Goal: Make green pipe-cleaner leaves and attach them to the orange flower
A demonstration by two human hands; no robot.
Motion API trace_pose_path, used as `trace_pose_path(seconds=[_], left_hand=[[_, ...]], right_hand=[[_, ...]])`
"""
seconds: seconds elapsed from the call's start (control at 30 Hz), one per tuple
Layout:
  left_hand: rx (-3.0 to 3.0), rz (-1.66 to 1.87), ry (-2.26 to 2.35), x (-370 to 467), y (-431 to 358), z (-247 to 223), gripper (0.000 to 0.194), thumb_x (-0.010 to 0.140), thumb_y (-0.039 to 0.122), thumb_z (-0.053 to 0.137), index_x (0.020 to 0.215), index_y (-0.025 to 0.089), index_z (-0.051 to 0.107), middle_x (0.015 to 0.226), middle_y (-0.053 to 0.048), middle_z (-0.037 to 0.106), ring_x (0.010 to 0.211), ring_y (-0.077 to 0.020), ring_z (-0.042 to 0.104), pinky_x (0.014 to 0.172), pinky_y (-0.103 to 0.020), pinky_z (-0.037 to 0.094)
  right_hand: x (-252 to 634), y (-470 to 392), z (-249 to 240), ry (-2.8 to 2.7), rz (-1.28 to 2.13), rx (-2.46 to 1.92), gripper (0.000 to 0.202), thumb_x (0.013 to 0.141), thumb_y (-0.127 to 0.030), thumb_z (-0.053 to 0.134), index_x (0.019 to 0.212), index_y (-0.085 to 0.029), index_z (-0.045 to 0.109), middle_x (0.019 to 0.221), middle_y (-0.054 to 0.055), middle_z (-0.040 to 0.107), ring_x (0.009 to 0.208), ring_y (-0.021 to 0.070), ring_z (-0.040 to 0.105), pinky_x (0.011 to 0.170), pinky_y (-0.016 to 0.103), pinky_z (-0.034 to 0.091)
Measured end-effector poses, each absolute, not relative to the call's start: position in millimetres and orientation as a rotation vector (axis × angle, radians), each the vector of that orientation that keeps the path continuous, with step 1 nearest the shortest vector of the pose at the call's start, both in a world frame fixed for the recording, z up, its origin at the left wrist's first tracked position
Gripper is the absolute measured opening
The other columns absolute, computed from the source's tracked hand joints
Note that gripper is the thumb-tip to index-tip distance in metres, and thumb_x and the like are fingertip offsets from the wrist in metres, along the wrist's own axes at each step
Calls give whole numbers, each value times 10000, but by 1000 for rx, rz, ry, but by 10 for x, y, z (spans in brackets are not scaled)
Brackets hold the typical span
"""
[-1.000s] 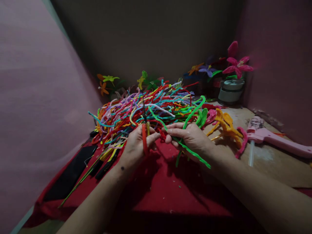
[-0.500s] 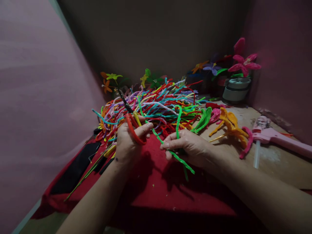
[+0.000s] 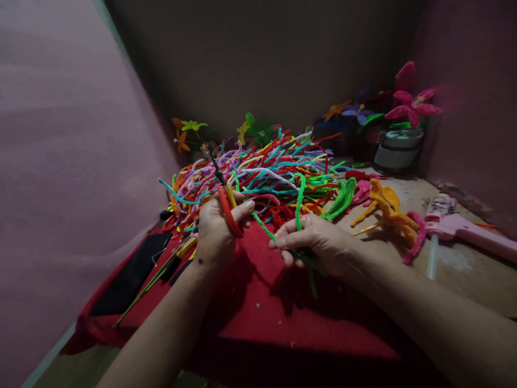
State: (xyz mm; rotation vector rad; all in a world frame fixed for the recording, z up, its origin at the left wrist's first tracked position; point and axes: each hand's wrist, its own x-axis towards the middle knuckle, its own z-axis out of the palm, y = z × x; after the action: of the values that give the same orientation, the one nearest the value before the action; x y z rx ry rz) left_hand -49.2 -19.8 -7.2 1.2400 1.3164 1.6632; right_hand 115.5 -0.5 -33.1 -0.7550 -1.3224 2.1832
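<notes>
The left hand point(image 3: 218, 223) pinched 1 green stem point(image 3: 263, 225) while wearing the scissors point(image 3: 228, 211), presumably for quick reach; the right hand point(image 3: 311, 240), fingers closed, gripped that and a 2nd stem point(image 3: 299, 202) above the red cloth point(image 3: 258, 323).

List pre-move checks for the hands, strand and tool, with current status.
1. Right hand gripping the green strand: ok, pinched at the fingertips.
2. Strand spans both hands: ok, it runs up to the left hand at the thumb.
3. Left hand free of tools: not ok, the red-handled tool is in it.
4. Tool tip away from right fingers: ok, it points toward the colorful pile.
5. Tool tip closed: cannot tell.
6. Pink glue gun apart from hands: ok.
</notes>
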Motion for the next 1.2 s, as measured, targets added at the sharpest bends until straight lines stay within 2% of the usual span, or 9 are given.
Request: trace_pose_path(seconds=[0.5,0.87,1.1,1.2], left_hand=[[1373,1799,1572,-615,-162,-19,163,632,211,673,714,164,540,493,65,461,374,-49,434,343,-161,343],[1377,1841,1604,-697,-91,-44,206,622,238,687,734,158,534,515,56,480,376,-60,466,345,-169,370],[1352,1920,1580,-794,-59,18,229,658,304,654,767,153,521,588,32,526,401,-55,481,362,-163,366],[1447,1654,1630,-827,-35,-17,233,680,352,621,731,153,511,552,33,505,387,-57,439,362,-179,337]], right_hand=[[1219,49,-412,-1424,2383,-597,131,707,-177,591,778,-78,640,527,48,642,370,66,510,377,153,346],[1194,-4,-362,-1452,2298,-683,144,639,-204,661,713,-81,645,365,-33,498,290,29,369,318,148,223],[1355,95,-206,-1198,2105,-235,85,738,-210,606,790,-150,637,479,-29,535,383,32,402,378,158,230],[1448,135,-124,-1142,1982,-93,31,730,-221,617,753,-200,623,492,-37,523,411,50,400,395,177,223]])
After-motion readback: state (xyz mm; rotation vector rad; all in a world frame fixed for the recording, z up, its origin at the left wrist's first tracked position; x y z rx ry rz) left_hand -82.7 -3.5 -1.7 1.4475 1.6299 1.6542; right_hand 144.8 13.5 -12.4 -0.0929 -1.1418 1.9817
